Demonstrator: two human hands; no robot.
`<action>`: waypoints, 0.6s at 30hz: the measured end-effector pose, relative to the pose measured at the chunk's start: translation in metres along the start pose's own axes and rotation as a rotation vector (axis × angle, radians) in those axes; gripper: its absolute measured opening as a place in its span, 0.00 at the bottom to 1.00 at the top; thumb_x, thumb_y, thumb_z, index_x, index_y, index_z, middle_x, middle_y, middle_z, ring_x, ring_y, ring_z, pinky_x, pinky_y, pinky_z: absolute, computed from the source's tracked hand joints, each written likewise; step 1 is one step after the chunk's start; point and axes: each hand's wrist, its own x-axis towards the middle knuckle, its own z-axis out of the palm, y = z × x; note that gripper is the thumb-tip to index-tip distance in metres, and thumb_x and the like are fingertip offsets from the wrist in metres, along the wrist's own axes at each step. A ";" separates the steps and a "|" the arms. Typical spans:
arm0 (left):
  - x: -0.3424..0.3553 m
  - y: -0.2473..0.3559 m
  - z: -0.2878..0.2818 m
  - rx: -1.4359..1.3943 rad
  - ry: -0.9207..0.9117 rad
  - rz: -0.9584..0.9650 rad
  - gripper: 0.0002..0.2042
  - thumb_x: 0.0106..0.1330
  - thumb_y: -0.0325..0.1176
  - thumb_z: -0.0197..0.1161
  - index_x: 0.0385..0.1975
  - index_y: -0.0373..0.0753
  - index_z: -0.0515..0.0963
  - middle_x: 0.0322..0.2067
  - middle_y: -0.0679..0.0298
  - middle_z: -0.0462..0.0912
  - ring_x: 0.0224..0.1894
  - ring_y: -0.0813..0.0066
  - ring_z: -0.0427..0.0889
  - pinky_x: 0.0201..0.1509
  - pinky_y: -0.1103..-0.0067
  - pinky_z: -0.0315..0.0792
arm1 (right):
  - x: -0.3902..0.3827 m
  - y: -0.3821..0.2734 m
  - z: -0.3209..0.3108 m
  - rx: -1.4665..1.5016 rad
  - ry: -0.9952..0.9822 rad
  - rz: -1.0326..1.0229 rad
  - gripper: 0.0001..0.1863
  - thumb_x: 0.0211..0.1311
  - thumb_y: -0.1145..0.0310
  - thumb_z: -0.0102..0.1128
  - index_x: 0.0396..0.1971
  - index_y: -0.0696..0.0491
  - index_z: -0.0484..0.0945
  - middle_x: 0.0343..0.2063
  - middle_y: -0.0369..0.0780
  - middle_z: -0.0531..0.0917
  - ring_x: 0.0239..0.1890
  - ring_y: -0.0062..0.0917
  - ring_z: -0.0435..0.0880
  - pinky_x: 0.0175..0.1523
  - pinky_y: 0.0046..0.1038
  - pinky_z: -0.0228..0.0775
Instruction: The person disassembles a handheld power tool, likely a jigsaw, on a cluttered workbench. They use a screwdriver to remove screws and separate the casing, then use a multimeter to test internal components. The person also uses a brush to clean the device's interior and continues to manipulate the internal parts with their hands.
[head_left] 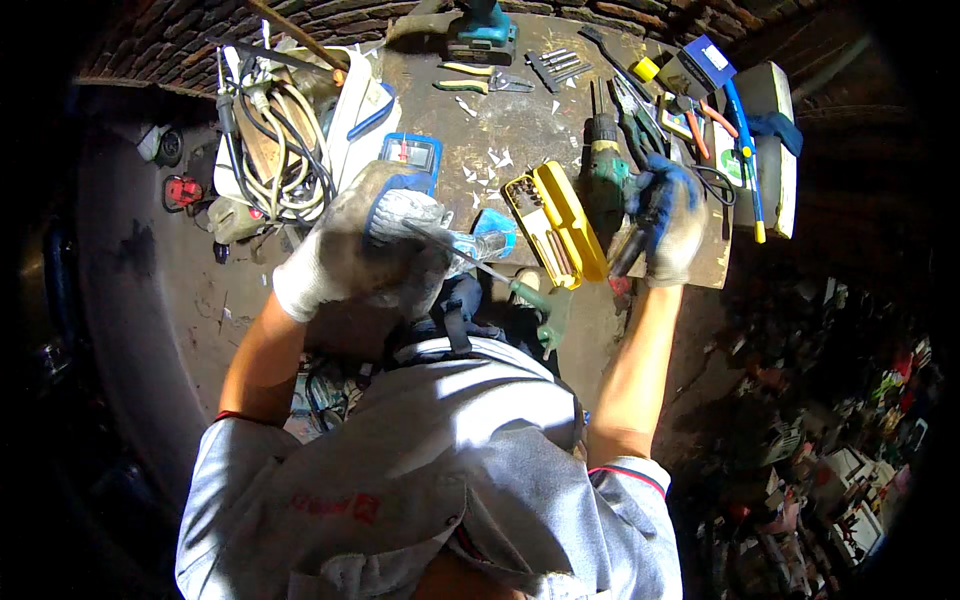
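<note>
My left hand [370, 235], in a white work glove with blue coating, is closed over the near left corner of the bench. From its fingers a thin metal shaft runs toward me to a green handle [540, 298], a tool whose exact kind I cannot make out. Just beyond the fingers lies a blue and grey piece [490, 236] at the bench edge. My right hand [668, 215], gloved the same way, is curled round a dark handle-like object [628, 250] near the right front edge. Left of it lies a green power drill [605, 165].
An open yellow bit case [570, 220] is between my hands. Farther back are cutting pliers [485, 80], drill bits [560, 70] and a teal cordless tool [482, 35]. A white bin of cables [290, 150] stands left; orange-handled pliers [692, 122] and a blue hacksaw [745, 150] lie right.
</note>
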 end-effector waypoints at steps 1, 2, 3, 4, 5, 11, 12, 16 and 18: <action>-0.001 -0.002 0.000 -0.004 0.005 -0.008 0.25 0.52 0.28 0.68 0.52 0.34 0.72 0.48 0.50 0.75 0.50 0.50 0.76 0.56 0.65 0.69 | -0.006 -0.020 0.021 -0.043 -0.025 0.170 0.18 0.70 0.58 0.52 0.42 0.59 0.80 0.27 0.37 0.80 0.22 0.18 0.76 0.28 0.20 0.69; -0.002 -0.003 -0.001 -0.010 0.014 -0.017 0.24 0.52 0.28 0.68 0.51 0.34 0.72 0.48 0.51 0.75 0.50 0.50 0.76 0.57 0.65 0.69 | -0.016 -0.035 0.043 -0.008 -0.094 0.201 0.16 0.69 0.61 0.53 0.42 0.59 0.81 0.27 0.35 0.80 0.21 0.17 0.75 0.27 0.20 0.68; 0.000 -0.003 -0.004 0.041 -0.018 0.025 0.24 0.52 0.28 0.69 0.51 0.35 0.73 0.48 0.51 0.75 0.51 0.52 0.75 0.58 0.66 0.69 | -0.021 -0.026 0.051 -0.033 -0.157 0.272 0.15 0.69 0.63 0.54 0.42 0.59 0.81 0.28 0.35 0.81 0.22 0.15 0.75 0.27 0.19 0.68; 0.000 0.000 -0.004 -0.016 -0.019 -0.037 0.24 0.52 0.27 0.69 0.51 0.35 0.73 0.49 0.52 0.74 0.51 0.53 0.75 0.58 0.67 0.68 | -0.024 -0.014 0.060 -0.118 -0.148 0.322 0.14 0.68 0.64 0.55 0.43 0.58 0.81 0.27 0.34 0.82 0.24 0.13 0.74 0.28 0.17 0.67; -0.003 0.004 -0.005 -0.074 -0.015 -0.102 0.24 0.52 0.27 0.69 0.51 0.35 0.73 0.49 0.52 0.74 0.52 0.54 0.75 0.58 0.67 0.68 | -0.027 -0.010 0.068 -0.068 -0.238 0.332 0.14 0.68 0.64 0.56 0.44 0.58 0.81 0.27 0.33 0.81 0.25 0.12 0.73 0.28 0.17 0.65; -0.009 -0.003 -0.004 -0.063 0.008 -0.066 0.24 0.52 0.29 0.70 0.50 0.35 0.74 0.49 0.52 0.73 0.52 0.55 0.75 0.58 0.68 0.68 | -0.032 0.023 0.090 -0.419 -0.349 0.306 0.14 0.65 0.63 0.56 0.40 0.59 0.81 0.20 0.38 0.80 0.21 0.20 0.77 0.28 0.26 0.70; -0.010 -0.002 -0.003 -0.070 0.015 -0.084 0.24 0.52 0.29 0.71 0.50 0.35 0.74 0.49 0.52 0.73 0.52 0.54 0.75 0.58 0.68 0.68 | -0.035 0.019 0.093 -0.469 -0.375 0.378 0.14 0.64 0.63 0.56 0.40 0.59 0.80 0.19 0.39 0.80 0.21 0.21 0.78 0.29 0.27 0.71; -0.017 -0.003 -0.002 -0.146 0.038 -0.169 0.25 0.53 0.29 0.69 0.52 0.34 0.72 0.51 0.53 0.73 0.54 0.58 0.75 0.60 0.70 0.67 | -0.042 0.049 0.095 -0.737 -0.358 0.088 0.16 0.64 0.62 0.55 0.45 0.58 0.78 0.27 0.45 0.84 0.28 0.34 0.83 0.35 0.35 0.74; -0.021 -0.006 -0.002 -0.200 0.045 -0.211 0.27 0.53 0.29 0.68 0.55 0.34 0.71 0.53 0.55 0.73 0.55 0.62 0.74 0.61 0.72 0.67 | -0.039 0.049 0.098 -0.745 -0.349 0.070 0.17 0.63 0.61 0.55 0.45 0.57 0.78 0.29 0.50 0.83 0.32 0.42 0.84 0.39 0.37 0.74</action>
